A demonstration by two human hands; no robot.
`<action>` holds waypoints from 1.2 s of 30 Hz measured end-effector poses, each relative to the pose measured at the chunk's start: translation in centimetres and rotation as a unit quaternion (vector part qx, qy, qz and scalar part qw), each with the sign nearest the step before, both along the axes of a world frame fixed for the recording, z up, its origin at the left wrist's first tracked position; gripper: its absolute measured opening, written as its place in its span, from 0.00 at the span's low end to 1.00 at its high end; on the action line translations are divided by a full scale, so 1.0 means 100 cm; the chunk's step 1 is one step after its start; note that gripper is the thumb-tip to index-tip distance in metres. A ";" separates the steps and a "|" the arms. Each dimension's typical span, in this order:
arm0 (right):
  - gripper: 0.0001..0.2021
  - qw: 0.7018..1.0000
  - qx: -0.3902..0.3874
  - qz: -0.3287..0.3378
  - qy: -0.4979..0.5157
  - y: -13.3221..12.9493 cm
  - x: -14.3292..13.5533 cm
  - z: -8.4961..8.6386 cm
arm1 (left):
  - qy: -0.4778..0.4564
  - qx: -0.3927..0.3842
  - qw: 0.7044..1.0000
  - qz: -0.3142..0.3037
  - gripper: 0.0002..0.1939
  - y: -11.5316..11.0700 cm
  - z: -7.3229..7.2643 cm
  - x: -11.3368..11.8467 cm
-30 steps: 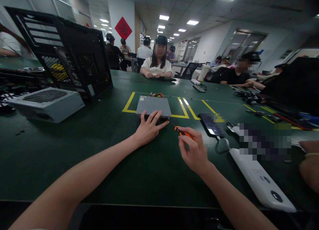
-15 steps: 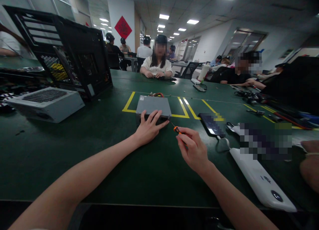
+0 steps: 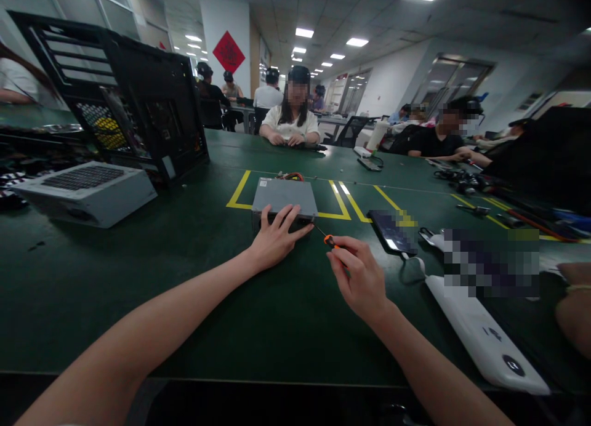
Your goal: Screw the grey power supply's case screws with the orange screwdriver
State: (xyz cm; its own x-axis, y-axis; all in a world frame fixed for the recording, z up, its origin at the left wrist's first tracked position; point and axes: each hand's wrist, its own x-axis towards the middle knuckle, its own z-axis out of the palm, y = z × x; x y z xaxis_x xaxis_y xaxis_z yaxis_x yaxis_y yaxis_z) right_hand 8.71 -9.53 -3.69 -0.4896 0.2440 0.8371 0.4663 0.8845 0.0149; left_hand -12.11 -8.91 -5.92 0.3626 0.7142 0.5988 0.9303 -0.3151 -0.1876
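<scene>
A grey computer power supply (image 3: 284, 194) rests on the green table before me, a small label on its top and coloured wires behind it. My left hand (image 3: 277, 235) holds it at the near side, fingers spread over the front top edge and thumb reaching toward the right front corner. In my right hand (image 3: 357, 269) is a small screwdriver (image 3: 329, 241) with an orange and black handle, pinched between thumb and fingers. Its thin shaft points up and left to the power supply's right front corner; whether the tip touches a screw is too small to tell.
A black computer case (image 3: 138, 100) stands at the left, with another grey power supply (image 3: 96, 195) before it. To the right lie a phone (image 3: 392, 232), a white power bank (image 3: 484, 333), and tools and cables (image 3: 473, 183). A person (image 3: 290, 121) sits across the table.
The screwdriver and my right hand have shifted very slightly, with the handle turned a little. My left hand and the power supply stay in place.
</scene>
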 end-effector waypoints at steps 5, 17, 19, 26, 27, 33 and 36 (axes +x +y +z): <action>0.20 1.000 -0.017 0.014 0.019 -0.001 0.000 0.001 | -0.009 -0.002 1.000 -0.002 0.27 -0.001 0.001 0.000; 0.18 1.000 0.004 0.006 0.017 -0.002 -0.001 0.002 | -0.008 0.001 1.000 0.000 0.26 0.000 0.000 0.001; 0.19 1.000 -0.001 0.010 0.025 -0.002 -0.001 0.002 | -0.007 0.001 1.000 0.000 0.26 0.000 0.000 0.001; 0.17 1.000 -0.008 0.006 0.018 -0.001 -0.003 0.001 | -0.004 0.005 1.000 -0.004 0.26 0.000 0.000 0.000; 0.17 1.000 -0.012 0.008 0.020 -0.001 -0.003 0.001 | -0.005 0.006 1.000 -0.002 0.26 -0.001 0.000 0.000; 0.16 1.000 -0.019 0.000 0.009 -0.002 -0.003 -0.001 | -0.011 0.008 1.000 -0.005 0.27 -0.001 0.000 0.000; 0.13 0.999 -0.032 -0.013 0.013 -0.002 -0.003 -0.001 | -0.008 0.006 1.000 -0.006 0.26 -0.001 0.000 0.000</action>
